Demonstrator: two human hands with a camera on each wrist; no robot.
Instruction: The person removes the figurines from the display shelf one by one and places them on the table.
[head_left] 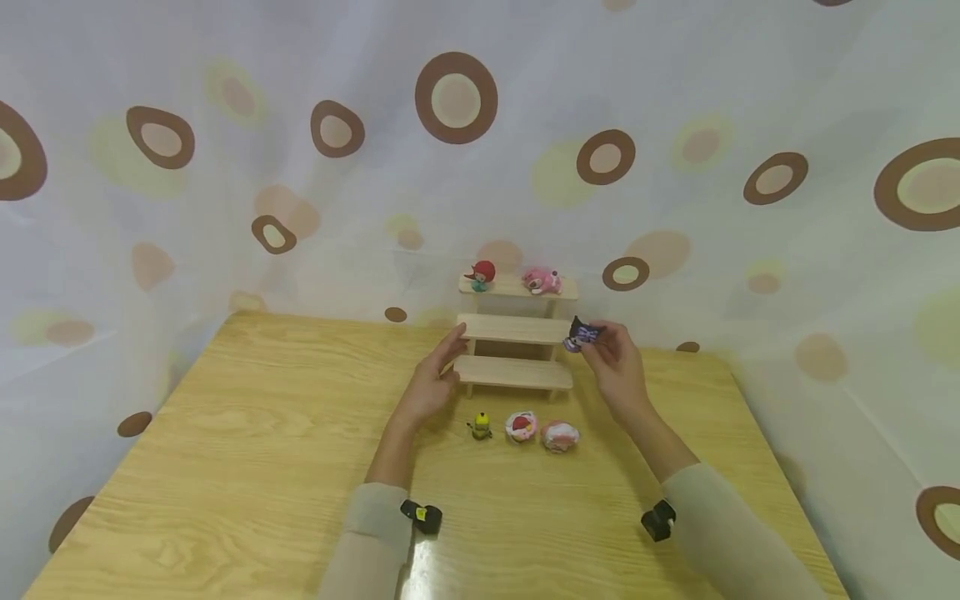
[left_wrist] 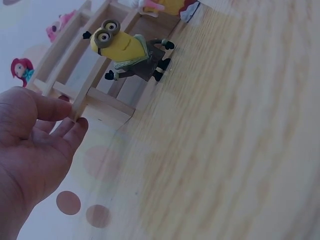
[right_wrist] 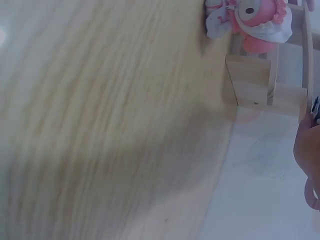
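Observation:
A three-tier wooden display stand (head_left: 514, 373) stands at the back of the table. My left hand (head_left: 431, 383) holds its left end, thumb and fingers about a shelf edge in the left wrist view. With my right hand (head_left: 618, 367) I pinch a small black and purple figurine (head_left: 582, 335) at the right end of the middle shelf. On the top shelf are a red-haired figurine (head_left: 482, 275) and a pink figurine (head_left: 542, 280). In the right wrist view my right hand (right_wrist: 309, 155) shows only partly, at the edge.
In front of the stand, a yellow minion figurine (left_wrist: 125, 52), a white and red figurine (head_left: 521, 427) and a pink and white figurine (head_left: 560, 436) stand in a row on the wooden table (head_left: 262, 467). A dotted curtain (head_left: 525, 183) hangs close behind the stand.

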